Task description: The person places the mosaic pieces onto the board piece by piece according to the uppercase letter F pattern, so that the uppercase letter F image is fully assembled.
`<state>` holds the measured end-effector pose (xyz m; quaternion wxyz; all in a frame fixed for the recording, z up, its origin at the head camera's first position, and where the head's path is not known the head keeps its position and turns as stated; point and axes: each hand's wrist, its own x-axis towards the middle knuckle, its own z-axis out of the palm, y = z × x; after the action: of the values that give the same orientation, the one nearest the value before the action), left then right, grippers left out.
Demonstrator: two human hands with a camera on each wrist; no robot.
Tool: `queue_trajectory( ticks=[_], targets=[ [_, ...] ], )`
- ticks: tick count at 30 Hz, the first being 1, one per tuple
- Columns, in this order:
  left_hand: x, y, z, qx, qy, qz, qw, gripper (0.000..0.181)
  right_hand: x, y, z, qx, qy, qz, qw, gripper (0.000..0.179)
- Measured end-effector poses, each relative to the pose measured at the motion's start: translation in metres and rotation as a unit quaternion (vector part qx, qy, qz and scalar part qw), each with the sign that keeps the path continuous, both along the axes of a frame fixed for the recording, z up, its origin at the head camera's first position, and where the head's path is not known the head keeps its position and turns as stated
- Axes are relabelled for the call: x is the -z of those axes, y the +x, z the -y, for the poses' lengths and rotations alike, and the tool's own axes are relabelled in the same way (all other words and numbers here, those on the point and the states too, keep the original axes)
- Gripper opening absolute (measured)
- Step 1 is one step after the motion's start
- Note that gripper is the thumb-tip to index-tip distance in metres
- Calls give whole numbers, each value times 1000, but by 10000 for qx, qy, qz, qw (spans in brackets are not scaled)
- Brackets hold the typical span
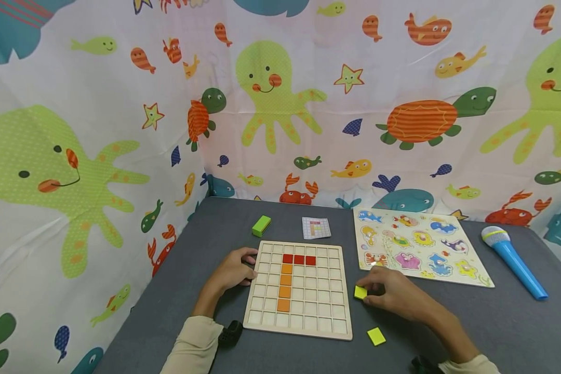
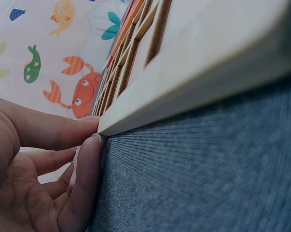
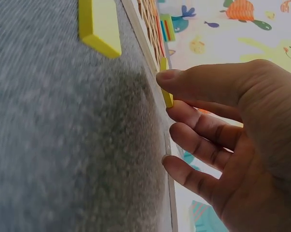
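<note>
A wooden grid board [image 1: 299, 322] lies on the table with red tiles [image 1: 299, 259] in a short row near its top and orange tiles [image 1: 285, 279] in a column below. My left hand [image 1: 234, 269] grips the board's left edge; in the left wrist view, thumb and forefinger [image 2: 90, 154] meet at that rim. Just off the board's right side, my right hand [image 1: 392, 292] pinches a yellow square tile [image 1: 360, 292] between thumb and fingers, its other fingers spread in the right wrist view. A second yellow tile [image 1: 376, 336] lies loose on the table nearer to me.
Behind the board are a green block [image 1: 262, 226] and a small pattern card [image 1: 316, 228]. A sea-animal puzzle board [image 1: 423, 249] lies at the back right, with a blue toy microphone [image 1: 516, 265] beside it. A printed cloth [image 1: 280, 171] hangs behind the table.
</note>
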<state>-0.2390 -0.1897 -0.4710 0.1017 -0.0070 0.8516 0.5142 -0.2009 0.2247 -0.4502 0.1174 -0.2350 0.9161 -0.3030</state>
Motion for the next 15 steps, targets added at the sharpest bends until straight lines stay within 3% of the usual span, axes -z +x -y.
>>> queue_trajectory(
  ticks=[15],
  targets=[
    [1,0,1,14,0,-22,10000,62,1,-7,25,-389,-193,-321,9985,30]
  ],
)
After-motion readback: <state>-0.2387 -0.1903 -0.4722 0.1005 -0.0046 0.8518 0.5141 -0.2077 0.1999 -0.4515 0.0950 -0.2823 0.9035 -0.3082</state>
